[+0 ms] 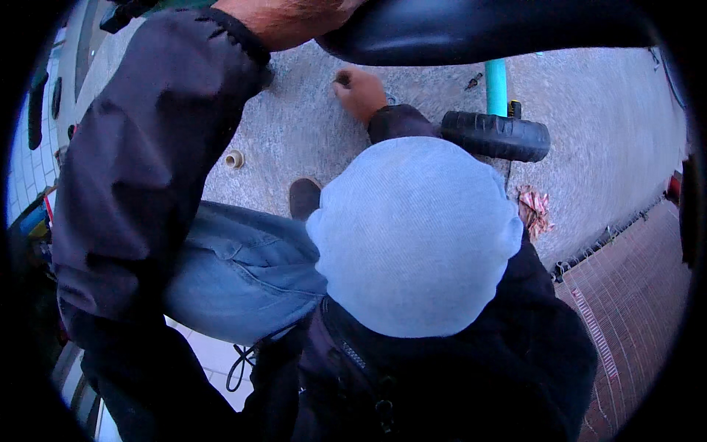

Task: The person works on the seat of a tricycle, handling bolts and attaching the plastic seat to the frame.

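Observation:
My left hand (298,20) is cut off by the top edge, its wrist beside a glossy, curved black surface (493,31) that resembles a saddle. Its fingers are hidden, and I cannot tell whether it grips that surface. Beyond a rounded pale blue shape (416,236), seemingly my raised knee, my right hand (361,93) hovers over or rests on the grey floor (272,121). The fingers are curled closed; a dark spot shows at them, but what they hold, if anything, is unclear. Right of that sleeve stand a turquoise tube (496,87) and a ribbed black rubber piece (497,136).
On the floor lie a small beige ring-shaped piece (234,159), a tiny dark part (474,81) and a crumpled pink-red bunch (535,211). A brown woven mat (633,295) covers the lower right. A dark shoe (303,197) and my jeans leg (243,265) take up the middle left.

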The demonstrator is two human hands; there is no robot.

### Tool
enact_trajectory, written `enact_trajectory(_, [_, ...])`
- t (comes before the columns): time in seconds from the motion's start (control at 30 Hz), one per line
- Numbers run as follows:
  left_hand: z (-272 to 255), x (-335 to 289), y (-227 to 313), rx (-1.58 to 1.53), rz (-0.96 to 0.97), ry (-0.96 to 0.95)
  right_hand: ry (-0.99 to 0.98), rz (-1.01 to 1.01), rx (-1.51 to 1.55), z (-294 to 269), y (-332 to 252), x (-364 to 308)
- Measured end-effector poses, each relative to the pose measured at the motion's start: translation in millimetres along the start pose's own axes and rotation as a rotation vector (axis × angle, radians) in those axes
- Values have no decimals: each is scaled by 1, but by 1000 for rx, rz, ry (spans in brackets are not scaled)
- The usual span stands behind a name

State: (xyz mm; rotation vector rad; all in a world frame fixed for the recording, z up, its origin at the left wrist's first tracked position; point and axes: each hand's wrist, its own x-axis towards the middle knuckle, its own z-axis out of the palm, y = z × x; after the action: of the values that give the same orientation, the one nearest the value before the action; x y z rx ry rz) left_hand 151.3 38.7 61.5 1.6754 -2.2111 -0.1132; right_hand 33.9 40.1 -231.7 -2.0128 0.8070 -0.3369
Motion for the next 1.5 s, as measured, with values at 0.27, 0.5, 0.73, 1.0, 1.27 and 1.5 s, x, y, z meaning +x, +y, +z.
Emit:
enact_trajectory(0.27, [8,1,-15,-16,47,2,80,370,1138,-83,-36,-33])
enact_trajectory(0.5, [15,11,-10,18,50,-32,184,455,1227,-97,-49,-51])
enact_trajectory(0.73, [28,-3,-20,119,3,48,196,387,1723,-101,-58,-33])
enact_trajectory(1.0, [25,-36,9,111,-121,148,160,273,1869,-112,-76,-14])
enact_trajectory(1.27, [24,-28,33,156,-141,183,353,-149,1247,-98,-39,7])
enact_trajectory(1.5, [22,-23,28,283,-125,110,93,128,1945,-125,-85,-2])
